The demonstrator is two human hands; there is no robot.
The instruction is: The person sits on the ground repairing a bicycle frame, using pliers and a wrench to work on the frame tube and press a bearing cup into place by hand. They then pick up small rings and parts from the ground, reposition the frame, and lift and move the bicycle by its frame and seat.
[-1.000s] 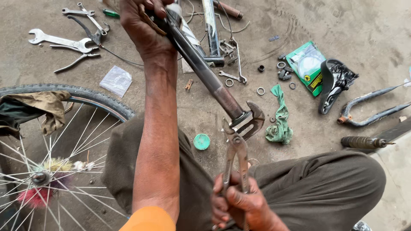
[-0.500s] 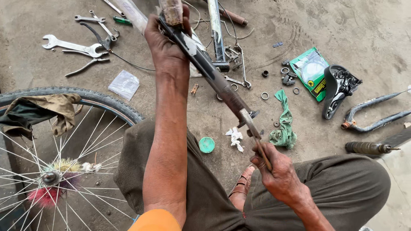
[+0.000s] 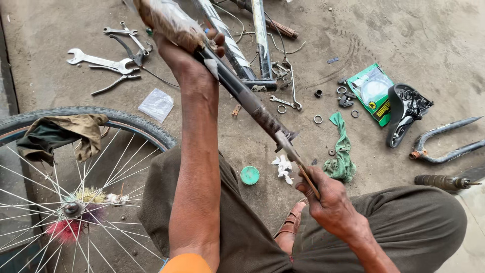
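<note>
Fork stem (image 3: 252,103) | both hands gripping | wheel (image 3: 76,202) left, rag (image 3: 342,151) right

My left arm stretches straight out ahead, forearm bare, and my left hand (image 3: 189,55) is curled in a tight fist, knuckles up. My right hand (image 3: 328,199) sits low near my lap, wrist bent, fingers (image 3: 308,189) pinched closed, thumb pressing along the top.

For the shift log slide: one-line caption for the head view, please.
Left hand grips a dark bicycle tube; right hand holds a thin rod at its lower end, above scattered wrenches.
</note>
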